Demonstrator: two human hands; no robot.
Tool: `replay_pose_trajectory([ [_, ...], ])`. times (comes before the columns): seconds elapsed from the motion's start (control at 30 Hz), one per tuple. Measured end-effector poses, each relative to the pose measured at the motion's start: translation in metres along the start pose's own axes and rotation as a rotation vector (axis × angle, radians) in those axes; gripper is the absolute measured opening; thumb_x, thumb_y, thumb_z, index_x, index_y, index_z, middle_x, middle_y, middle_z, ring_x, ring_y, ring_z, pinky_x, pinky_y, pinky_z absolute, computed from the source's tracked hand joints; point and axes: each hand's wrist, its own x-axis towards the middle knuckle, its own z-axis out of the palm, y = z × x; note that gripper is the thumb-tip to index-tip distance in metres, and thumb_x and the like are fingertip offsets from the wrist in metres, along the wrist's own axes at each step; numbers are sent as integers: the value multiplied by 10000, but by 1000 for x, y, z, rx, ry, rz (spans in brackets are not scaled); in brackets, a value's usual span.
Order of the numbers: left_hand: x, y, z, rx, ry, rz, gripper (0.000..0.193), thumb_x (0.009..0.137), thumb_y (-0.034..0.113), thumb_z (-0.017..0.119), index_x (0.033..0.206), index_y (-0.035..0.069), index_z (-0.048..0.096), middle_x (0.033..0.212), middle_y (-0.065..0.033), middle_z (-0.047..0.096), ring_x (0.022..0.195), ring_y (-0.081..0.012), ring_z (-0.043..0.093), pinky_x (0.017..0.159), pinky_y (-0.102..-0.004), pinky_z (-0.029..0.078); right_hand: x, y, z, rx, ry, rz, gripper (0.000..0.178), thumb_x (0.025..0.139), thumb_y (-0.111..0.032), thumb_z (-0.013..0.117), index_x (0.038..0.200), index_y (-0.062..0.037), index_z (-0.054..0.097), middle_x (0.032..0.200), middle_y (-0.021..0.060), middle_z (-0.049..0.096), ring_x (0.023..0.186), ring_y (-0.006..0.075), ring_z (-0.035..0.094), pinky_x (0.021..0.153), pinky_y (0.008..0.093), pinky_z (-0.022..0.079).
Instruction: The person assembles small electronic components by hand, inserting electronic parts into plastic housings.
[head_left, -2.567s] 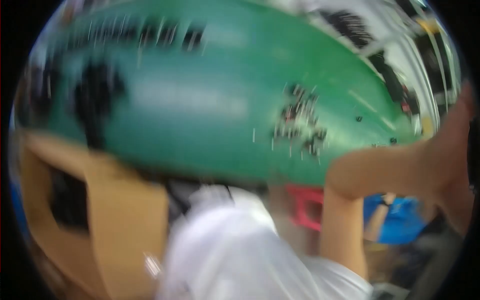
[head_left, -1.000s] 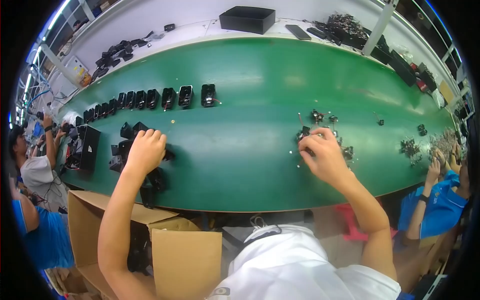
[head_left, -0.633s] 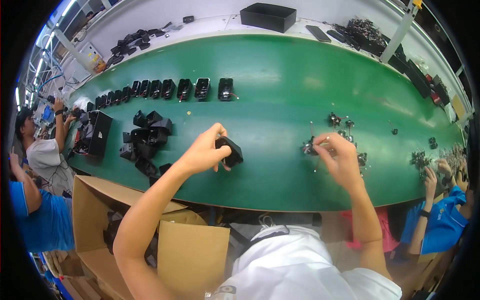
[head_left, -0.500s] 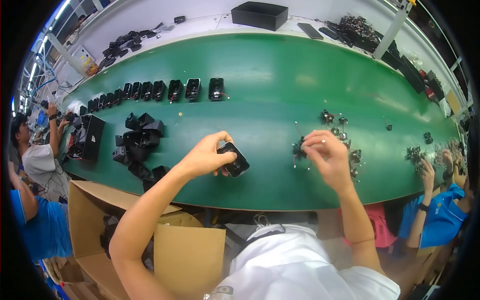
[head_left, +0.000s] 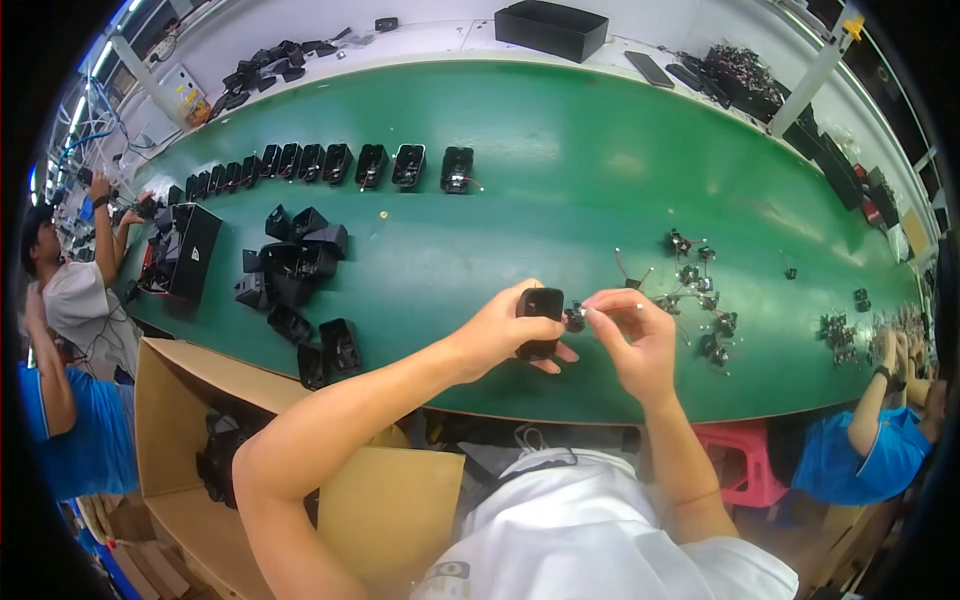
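My left hand [head_left: 505, 330] is closed around a black plastic housing [head_left: 540, 322], a small box with rounded corners, held above the green table. Right beside it, my right hand [head_left: 635, 325] pinches a small black component with wires [head_left: 574, 318] between thumb and fingertips. The two parts are close together; whether they touch I cannot tell. To the right of my right hand lies a loose group of similar wired components [head_left: 708, 290]. A row of open black housings [head_left: 371, 166] stands farther back on the left, some with a red wire showing.
A heap of black housings [head_left: 295, 260] lies left on the green table [head_left: 560, 130]. An open cardboard box [head_left: 390, 510] stands at the near edge. A black tray [head_left: 550, 30] sits on the back shelf. Co-workers sit at both sides, one person's hands [head_left: 890, 350] at the far right.
My left hand has moved right with the housing and turned it upright. My right hand has lifted a wired component from the group and brought it left to the housing.
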Motion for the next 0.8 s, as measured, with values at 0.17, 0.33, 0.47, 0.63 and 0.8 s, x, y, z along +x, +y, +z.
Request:
replay_pose_trajectory([
  [0.17, 7, 8, -7, 65, 36, 147, 261, 883, 114, 690, 1070, 42, 524, 998, -91, 644, 864, -221, 701, 644, -323, 586, 5, 16, 6, -138, 64, -152, 44, 860, 34, 682, 902, 31, 669, 1000, 111, 690, 876, 141, 671, 695, 254, 572],
  [0.33, 14, 3, -19, 308, 125, 125, 231, 861, 166, 745, 976, 32, 596, 871, -60, 653, 777, -144, 662, 632, -280, 558, 2, 23, 0, -183, -4, -126, 67, 885, 50, 659, 949, 38, 643, 1028, 114, 650, 892, 134, 649, 778, 252, 542],
  [0.47, 18, 4, -21, 343, 182, 76, 228, 856, 162, 743, 980, 34, 601, 869, -64, 661, 763, -135, 656, 625, -270, 545, 1, 32, -7, -112, 124, -122, 56, 848, 50, 682, 897, 27, 670, 988, 113, 675, 853, 145, 667, 692, 253, 565],
  [0.63, 15, 3, -19, 1251, 462, 422, 278, 907, 278, 689, 1049, 51, 616, 869, -60, 648, 696, -129, 636, 558, -262, 513, -2, 26, -9, -177, 94, -153, 66, 842, 40, 697, 904, 29, 678, 910, 99, 681, 800, 142, 658, 646, 249, 543],
  [0.8, 8, 31, -10, 491, 167, 53, 425, 975, 449, 575, 1059, 33, 595, 830, -57, 603, 710, -151, 640, 523, -262, 492, 0, 15, -6, -281, 34, -258, 96, 850, 63, 681, 935, 34, 648, 938, 101, 645, 815, 149, 640, 705, 250, 535],
])
